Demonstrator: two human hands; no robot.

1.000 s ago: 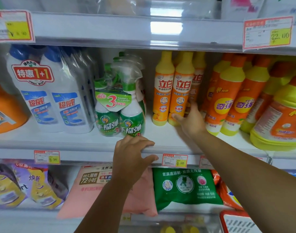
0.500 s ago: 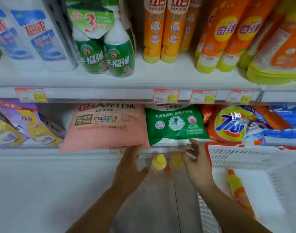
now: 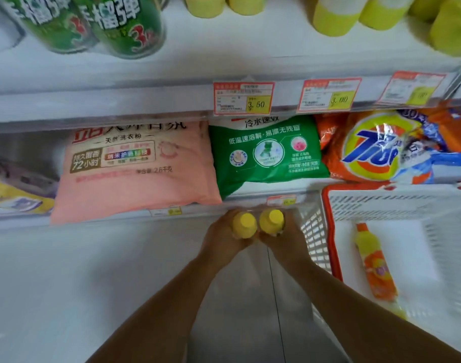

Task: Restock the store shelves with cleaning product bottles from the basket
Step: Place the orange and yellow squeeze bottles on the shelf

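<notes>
The left grip (image 3: 220, 241) (the person's left hand) is curled round a yellow-capped plastic bottle (image 3: 244, 223), and the right grip (image 3: 288, 241) is curled in the same way round a second yellow-capped plastic bottle (image 3: 271, 221). Both bottles stand upright and are seen from above, so that little more than their round caps shows; the bodies are hidden by the fingers. The two caps sit side by side, touching or nearly so, just in front of the front edge of the lower white shelf (image 3: 98, 218) and above the pale floor (image 3: 66, 284).

Just to the right of the right grip stands a white slatted plastic basket with a red rim (image 3: 329, 218). One slim yellow and orange bottle (image 3: 376, 263) lies flat on the basket's bottom, its cap pointing toward the shelves.

On the lower shelf a large pink detergent bag (image 3: 135, 169) overhangs the front edge, a green detergent bag (image 3: 266, 150) lies beside it on its right, and an orange bag with a blue and yellow roundel (image 3: 368, 150) lies further right. The upper white shelf (image 3: 119, 100) carries red-framed price tags (image 3: 243, 98) on its edge, dark green bottles (image 3: 127, 24) at its left and yellow-based bottles (image 3: 336, 14) at its right.
</notes>
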